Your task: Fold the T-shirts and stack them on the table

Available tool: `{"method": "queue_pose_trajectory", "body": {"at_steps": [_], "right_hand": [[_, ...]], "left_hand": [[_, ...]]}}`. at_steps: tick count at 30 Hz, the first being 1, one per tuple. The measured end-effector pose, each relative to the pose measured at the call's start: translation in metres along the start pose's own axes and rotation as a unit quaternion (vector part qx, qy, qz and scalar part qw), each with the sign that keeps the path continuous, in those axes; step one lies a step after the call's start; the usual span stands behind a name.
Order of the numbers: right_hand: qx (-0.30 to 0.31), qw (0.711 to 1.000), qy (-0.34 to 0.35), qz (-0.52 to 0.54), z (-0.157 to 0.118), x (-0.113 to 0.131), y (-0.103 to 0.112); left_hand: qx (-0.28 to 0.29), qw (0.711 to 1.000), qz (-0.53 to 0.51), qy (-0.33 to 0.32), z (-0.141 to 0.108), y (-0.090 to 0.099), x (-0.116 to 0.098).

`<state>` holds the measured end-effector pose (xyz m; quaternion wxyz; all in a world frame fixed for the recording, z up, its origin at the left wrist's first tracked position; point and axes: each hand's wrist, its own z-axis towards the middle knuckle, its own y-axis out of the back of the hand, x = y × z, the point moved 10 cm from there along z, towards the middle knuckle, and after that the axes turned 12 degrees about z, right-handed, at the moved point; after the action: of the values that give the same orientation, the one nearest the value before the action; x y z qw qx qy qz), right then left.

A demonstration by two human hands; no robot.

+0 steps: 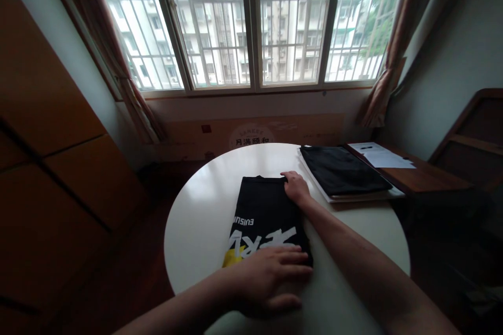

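Observation:
A black folded cloth, seemingly a shirt (265, 201), lies flat on the white round table (204, 204), with white lettering and a yellow patch near its lower end. My left hand (273, 277) rests palm down across the lower end of the cloth, its fingers spread and pointing right. At the upper right corner of the cloth, my right hand (296, 187) touches the edge; its fingers are partly visible, apart, and grip nothing that shows. The near edge of the cloth is hidden under my left hand.
Another folded black cloth (346, 167) lies on a pale flat stack at the table's right back. Beyond it, papers (387, 159) rest on a brown wooden surface (428, 177). Behind the table, a printed cardboard box (306, 128) stands below the window.

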<state>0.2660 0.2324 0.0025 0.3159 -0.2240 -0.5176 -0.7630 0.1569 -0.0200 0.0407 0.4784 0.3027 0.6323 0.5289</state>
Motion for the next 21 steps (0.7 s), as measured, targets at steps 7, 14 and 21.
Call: {"method": "queue_pose_trajectory", "body": {"at_steps": [7,14,21], "right_hand": [[-0.011,0.996,0.077,-0.048,-0.007,0.043,0.001],[0.215,0.971,0.074,-0.074,-0.046,0.059,-0.075],[0.225,0.966,-0.005,-0.124,-0.032,0.028,-0.06]], "left_hand": [[-0.122,0.901,0.175,0.378,-0.018,0.062,0.174],[-0.107,0.885,0.181,0.415,0.008,0.031,0.237],[-0.089,0.88,0.181,0.431,0.001,0.018,0.247]]}}
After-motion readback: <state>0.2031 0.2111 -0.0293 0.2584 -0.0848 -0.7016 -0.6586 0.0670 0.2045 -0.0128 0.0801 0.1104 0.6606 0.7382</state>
